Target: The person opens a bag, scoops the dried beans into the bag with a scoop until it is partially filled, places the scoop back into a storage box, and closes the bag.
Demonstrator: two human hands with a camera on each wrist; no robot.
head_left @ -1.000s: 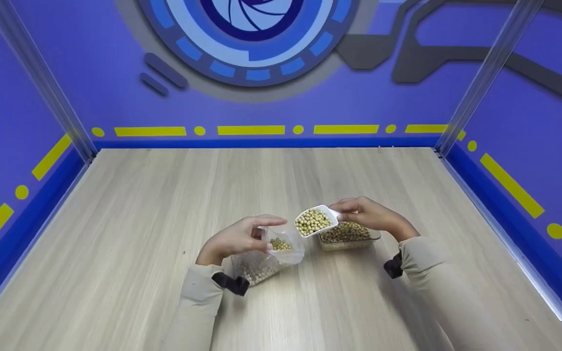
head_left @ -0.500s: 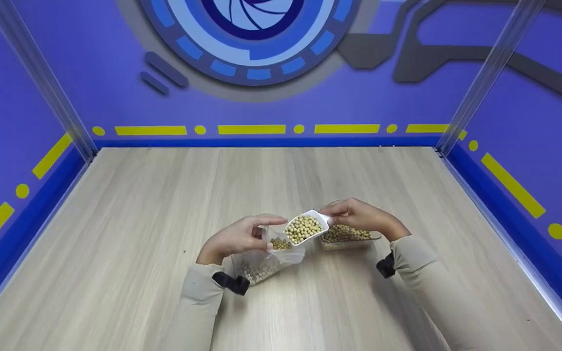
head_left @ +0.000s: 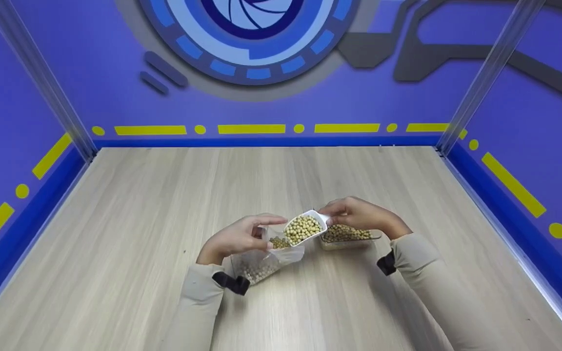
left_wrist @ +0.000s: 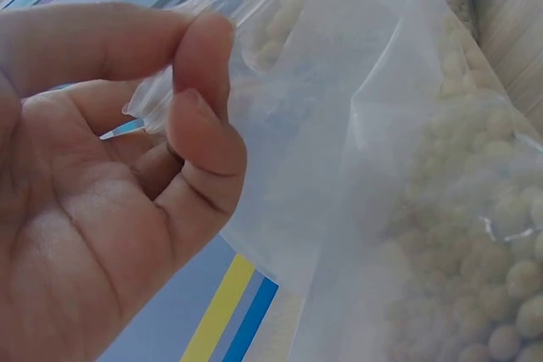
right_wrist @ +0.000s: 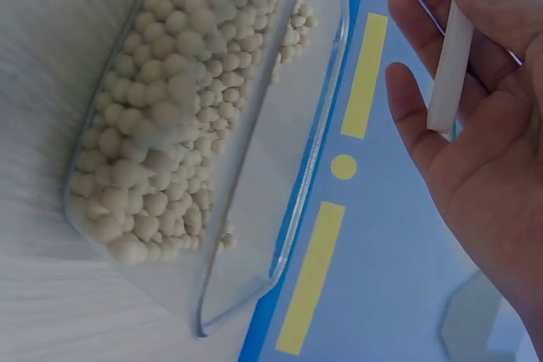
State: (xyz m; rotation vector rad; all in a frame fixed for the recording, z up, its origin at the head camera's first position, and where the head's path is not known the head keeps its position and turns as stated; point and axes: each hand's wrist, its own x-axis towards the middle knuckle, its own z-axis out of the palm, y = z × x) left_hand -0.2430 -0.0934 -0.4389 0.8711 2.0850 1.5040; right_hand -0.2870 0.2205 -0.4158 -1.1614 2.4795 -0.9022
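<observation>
A white scoop (head_left: 322, 219) heaped with pale yellow soybeans (head_left: 302, 229) is held by its handle in my right hand (head_left: 359, 214). Its front lip lies over the mouth of a clear plastic bag (head_left: 291, 255). My left hand (head_left: 237, 238) pinches the rim of that bag between thumb and fingers, keeping the mouth apart. Soybeans fill the bag's lower part, as the left wrist view shows through the plastic (left_wrist: 475, 269). Under my right hand stands a clear box (head_left: 344, 245) of soybeans; the right wrist view shows its transparent wall (right_wrist: 263, 150) and the scoop handle (right_wrist: 454, 65) across my fingers.
The bag and the box stand close together on a wood-grain table (head_left: 188, 185). Blue panels (head_left: 90, 97) with yellow marks enclose its back and sides. Black straps (head_left: 232, 283) circle both wrists over the sleeves.
My right hand has brought the full scoop left and slightly down, from beside the bag to over its mouth. Over the last half second it barely moves. The left hand stays in place.
</observation>
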